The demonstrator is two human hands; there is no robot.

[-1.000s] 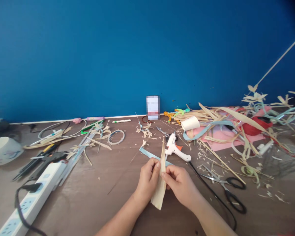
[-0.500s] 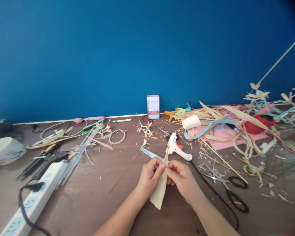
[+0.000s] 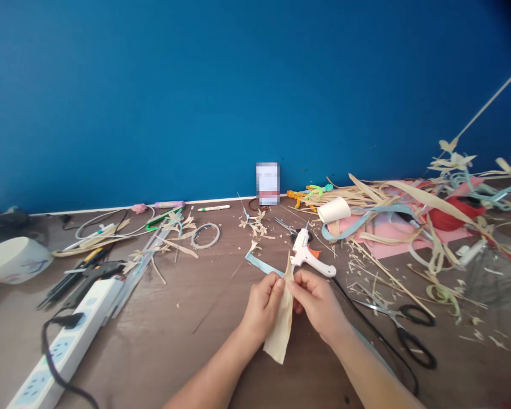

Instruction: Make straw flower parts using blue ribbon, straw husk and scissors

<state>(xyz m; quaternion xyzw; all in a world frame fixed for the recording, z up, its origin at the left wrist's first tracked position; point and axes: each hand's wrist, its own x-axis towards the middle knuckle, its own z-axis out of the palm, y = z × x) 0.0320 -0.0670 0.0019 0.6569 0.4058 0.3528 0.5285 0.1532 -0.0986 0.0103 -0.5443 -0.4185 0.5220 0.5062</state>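
Both of my hands pinch a flat, cream-coloured strip (image 3: pixel 280 335) that looks like dried husk or raffia. My left hand (image 3: pixel 262 304) grips its left edge with thumb and curled fingers. On the opposite edge, my right hand (image 3: pixel 317 301) pinches it between thumb and fingers. The strip narrows to a point above the hands and widens below them. Just beyond lies a white glue gun (image 3: pixel 309 255), its black cord running toward me on the right. A light blue strip (image 3: pixel 262 264) passes behind the hands.
On the right lie black-handled scissors (image 3: pixel 409 326), scraps, a white roll (image 3: pixel 334 209) and a heap of straw-coloured strips (image 3: pixel 383 190). To the left are a power strip (image 3: pixel 63 346), a dark glue gun (image 3: pixel 93 281), a white bowl (image 3: pixel 17 260) and a clear ring (image 3: pixel 205 236). A blue wall (image 3: pixel 174 102) stands behind.
The strip is spread a little wider between my hands, and its lower end has swung slightly to the right. The whole view has shifted slightly.
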